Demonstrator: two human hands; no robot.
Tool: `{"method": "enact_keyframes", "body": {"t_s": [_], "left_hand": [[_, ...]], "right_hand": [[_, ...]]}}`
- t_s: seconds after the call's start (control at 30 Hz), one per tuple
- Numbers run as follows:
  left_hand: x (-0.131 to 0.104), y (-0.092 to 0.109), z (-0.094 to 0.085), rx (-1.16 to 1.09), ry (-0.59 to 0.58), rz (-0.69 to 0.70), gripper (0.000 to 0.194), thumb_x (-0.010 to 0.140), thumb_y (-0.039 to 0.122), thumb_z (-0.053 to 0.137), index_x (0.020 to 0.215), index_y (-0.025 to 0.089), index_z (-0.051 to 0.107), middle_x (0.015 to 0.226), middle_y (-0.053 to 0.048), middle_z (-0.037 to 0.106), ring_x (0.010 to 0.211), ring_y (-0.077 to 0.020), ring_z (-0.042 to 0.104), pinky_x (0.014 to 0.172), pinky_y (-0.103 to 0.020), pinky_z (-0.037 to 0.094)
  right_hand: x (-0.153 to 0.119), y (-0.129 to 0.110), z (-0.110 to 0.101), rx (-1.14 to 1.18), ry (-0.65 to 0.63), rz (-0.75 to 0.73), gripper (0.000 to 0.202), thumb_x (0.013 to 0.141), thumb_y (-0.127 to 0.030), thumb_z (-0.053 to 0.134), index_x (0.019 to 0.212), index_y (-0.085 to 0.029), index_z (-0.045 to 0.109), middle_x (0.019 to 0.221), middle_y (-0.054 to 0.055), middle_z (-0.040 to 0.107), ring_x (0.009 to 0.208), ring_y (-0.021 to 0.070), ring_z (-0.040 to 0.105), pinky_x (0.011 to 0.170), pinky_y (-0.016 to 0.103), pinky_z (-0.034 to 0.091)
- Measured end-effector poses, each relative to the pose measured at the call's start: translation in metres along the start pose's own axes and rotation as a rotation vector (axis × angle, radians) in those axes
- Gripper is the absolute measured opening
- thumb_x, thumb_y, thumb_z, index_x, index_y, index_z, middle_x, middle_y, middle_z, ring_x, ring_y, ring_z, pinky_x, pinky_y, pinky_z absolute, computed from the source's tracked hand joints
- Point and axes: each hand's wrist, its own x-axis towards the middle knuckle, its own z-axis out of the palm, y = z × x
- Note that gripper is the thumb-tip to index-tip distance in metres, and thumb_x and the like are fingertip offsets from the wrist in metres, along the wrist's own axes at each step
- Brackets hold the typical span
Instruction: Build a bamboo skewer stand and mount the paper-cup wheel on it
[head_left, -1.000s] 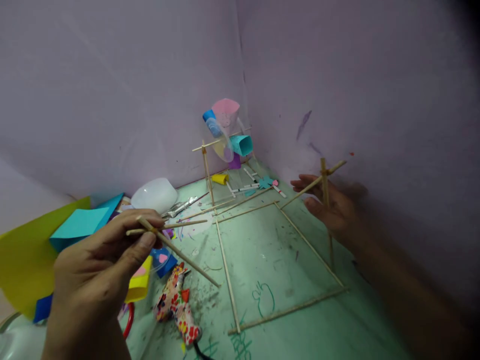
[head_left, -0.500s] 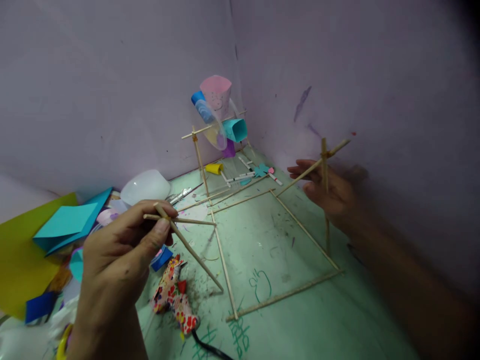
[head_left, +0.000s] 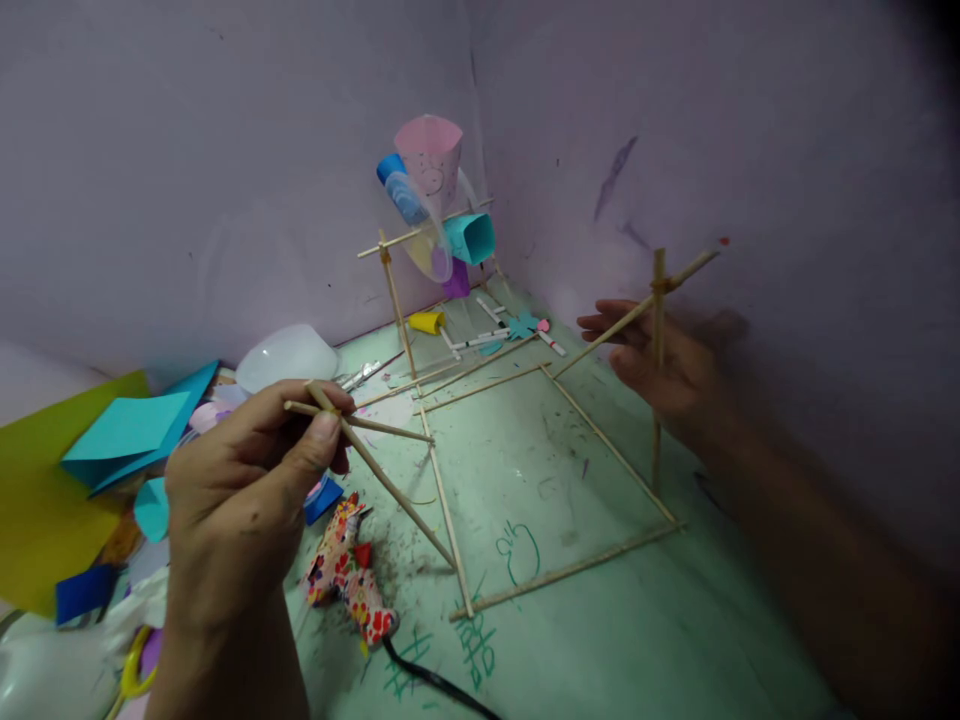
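My left hand (head_left: 240,490) pinches two crossed thin wooden sticks (head_left: 397,494) at their joint between thumb and fingers. Their lower ends reach the left side of a rectangular stick frame (head_left: 570,572) lying on the green surface. At the frame's right side stands another pair of crossed sticks (head_left: 658,325), bound near the top. My right hand (head_left: 679,370) is just behind this pair, fingers stretched out and apart, gripping nothing; I cannot tell whether it touches the sticks. A floral-patterned glue gun (head_left: 349,575) with a black cord lies below my left hand.
Behind the frame, a stick stand (head_left: 394,300) carries a wheel with a pink paper cup (head_left: 431,155) and other coloured cups. Marked white strips (head_left: 480,340) lie near it. Coloured paper (head_left: 127,430) and a white bowl (head_left: 289,360) crowd the left. Purple walls (head_left: 675,120) meet behind.
The view has tipped slightly down, so the wheel and stand appear higher. My left hand keeps its pinch on the crossed sticks, and my right hand stays beside the other pair.
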Motion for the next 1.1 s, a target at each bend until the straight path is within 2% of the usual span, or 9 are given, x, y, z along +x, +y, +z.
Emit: {"method": "enact_keyframes", "body": {"t_s": [0.17,0.37,0.5,0.8,1.1], "left_hand": [[-0.0006,0.0042,0.0009,-0.002,0.095,0.027,0.006,0.068,0.017,0.065,0.067,0.021,0.069,0.066,0.001,0.058,0.055,-0.0086,0.052,0.044,-0.019,0.039],[0.0002,0.0024,0.0032,-0.005,0.054,0.007,0.010,0.068,0.017,0.064,0.076,0.022,0.069,0.070,0.001,0.060,0.056,-0.0108,0.054,0.045,-0.022,0.039],[-0.0002,0.0060,0.0043,-0.010,0.081,0.031,0.006,0.067,0.018,0.065,0.069,0.022,0.069,0.065,0.001,0.059,0.055,-0.0095,0.053,0.043,-0.020,0.038],[-0.0021,0.0050,0.0035,0.014,0.052,0.015,0.007,0.069,0.017,0.064,0.073,0.021,0.069,0.067,0.001,0.062,0.062,-0.0117,0.057,0.045,-0.021,0.039],[-0.0012,-0.0007,0.0018,0.045,0.019,0.027,0.008,0.071,0.019,0.065,0.077,0.024,0.067,0.063,0.002,0.058,0.058,-0.0118,0.055,0.043,-0.021,0.039]], "right_hand": [[-0.0008,0.0003,-0.0007,0.015,0.001,0.007,0.046,0.078,-0.045,0.058,0.117,-0.022,0.048,0.116,0.011,0.057,0.112,0.0244,0.052,0.099,0.046,0.038],[0.0008,0.0020,-0.0005,0.003,0.010,-0.010,0.044,0.079,-0.044,0.058,0.116,-0.022,0.049,0.115,0.010,0.058,0.110,0.0248,0.054,0.097,0.045,0.039],[0.0010,0.0055,-0.0008,0.002,0.008,-0.034,0.043,0.079,-0.043,0.058,0.117,-0.024,0.050,0.115,0.009,0.059,0.109,0.0252,0.055,0.097,0.047,0.040],[0.0011,0.0047,-0.0003,-0.003,0.015,-0.033,0.042,0.077,-0.048,0.059,0.114,-0.030,0.052,0.113,0.005,0.061,0.110,0.0284,0.055,0.095,0.051,0.040],[0.0007,0.0050,-0.0037,-0.017,0.021,-0.046,0.044,0.079,-0.047,0.057,0.118,-0.027,0.051,0.115,0.007,0.059,0.110,0.0261,0.054,0.096,0.047,0.040]]}}
